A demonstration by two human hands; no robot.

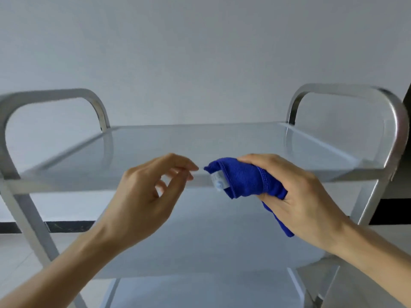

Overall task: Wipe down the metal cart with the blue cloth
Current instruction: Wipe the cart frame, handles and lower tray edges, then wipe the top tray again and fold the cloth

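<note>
A metal cart [200, 141] with stacked shelves and a curved handle at each end fills the view. My right hand [298, 196] grips a bunched blue cloth [244, 178] in front of the top shelf's near edge; a white label shows on the cloth and a tail of it hangs below my palm. My left hand [151, 192] hovers just left of the cloth, fingers loosely curled with the fingertips close to the cloth's end, holding nothing.
A middle shelf [211, 230] and a lower shelf [200, 292] lie beneath the top one. A plain pale wall stands behind the cart. A dark baseboard [66, 226] runs along the floor at left, and a dark object [398, 196] stands at the right edge.
</note>
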